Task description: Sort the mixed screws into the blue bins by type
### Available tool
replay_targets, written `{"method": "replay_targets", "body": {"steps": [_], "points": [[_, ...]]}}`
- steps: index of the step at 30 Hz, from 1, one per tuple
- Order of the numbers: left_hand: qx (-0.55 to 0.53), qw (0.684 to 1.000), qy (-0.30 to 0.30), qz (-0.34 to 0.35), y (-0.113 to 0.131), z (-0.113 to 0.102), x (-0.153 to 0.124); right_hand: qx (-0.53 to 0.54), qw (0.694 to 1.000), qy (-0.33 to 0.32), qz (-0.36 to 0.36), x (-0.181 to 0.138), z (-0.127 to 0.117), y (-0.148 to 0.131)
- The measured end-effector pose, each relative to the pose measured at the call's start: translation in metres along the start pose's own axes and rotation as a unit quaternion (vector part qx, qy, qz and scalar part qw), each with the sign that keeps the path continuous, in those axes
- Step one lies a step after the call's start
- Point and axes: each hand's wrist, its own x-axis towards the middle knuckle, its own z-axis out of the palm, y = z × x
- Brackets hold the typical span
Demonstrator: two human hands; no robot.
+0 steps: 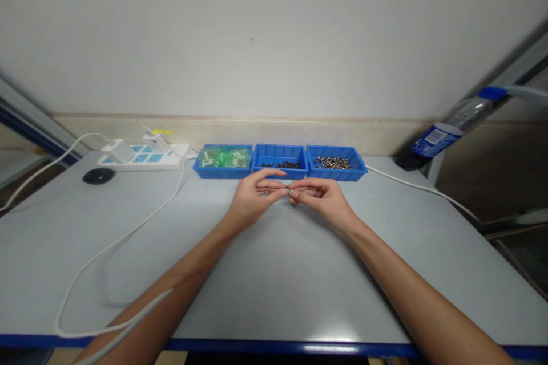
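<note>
Head view shows the left hand and the right hand meeting above the surface, just before the middle bin. Each grip is nearly closed, with thumb and fingers pinching one small part between the two hands, mostly covered, so its shape I cannot tell. The left forefinger is raised, apart from this part.
</note>
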Motion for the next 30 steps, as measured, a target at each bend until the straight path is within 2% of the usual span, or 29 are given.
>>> {"method": "replay_targets", "body": {"steps": [2,4,6,8,10,12,19,22,26,28,30], "points": [[0.026,0.999,0.005,0.019,-0.003,0.0,0.001,0.018,1.0,0.004,-0.001,0.001,-0.001,0.001],[0.11,0.991,0.001,0.074,-0.008,-0.002,0.0,0.03,0.999,0.021,-0.01,0.003,-0.003,0.003],[0.232,0.959,-0.035,0.156,-0.016,-0.004,-0.001,0.041,0.996,0.069,-0.035,0.006,-0.007,0.006],[0.335,0.911,-0.099,0.221,-0.025,-0.007,-0.002,0.06,0.986,0.142,-0.066,0.009,-0.01,0.007],[0.392,0.878,-0.14,0.235,-0.033,-0.009,-0.003,0.084,0.971,0.207,-0.086,0.011,-0.014,0.007],[0.416,0.866,-0.151,0.233,-0.037,-0.009,-0.003,0.101,0.962,0.24,-0.084,0.012,-0.016,0.006],[0.45,0.856,-0.107,0.23,-0.029,-0.012,0.001,0.114,0.966,0.227,-0.053,0.01,-0.016,-0.002],[0.448,0.863,-0.072,0.223,-0.027,-0.015,0.001,0.11,0.968,0.22,-0.048,0.009,-0.015,-0.004],[0.358,0.909,-0.036,0.211,-0.026,-0.015,0.002,0.099,0.974,0.199,-0.048,0.009,-0.017,-0.002],[0.29,0.942,-0.007,0.166,-0.023,-0.012,0.003,0.078,0.98,0.179,-0.045,0.01,-0.018,0.0],[0.196,0.976,0.027,0.089,-0.018,-0.007,0.003,0.033,0.986,0.153,-0.05,0.009,-0.019,0.002]]}}
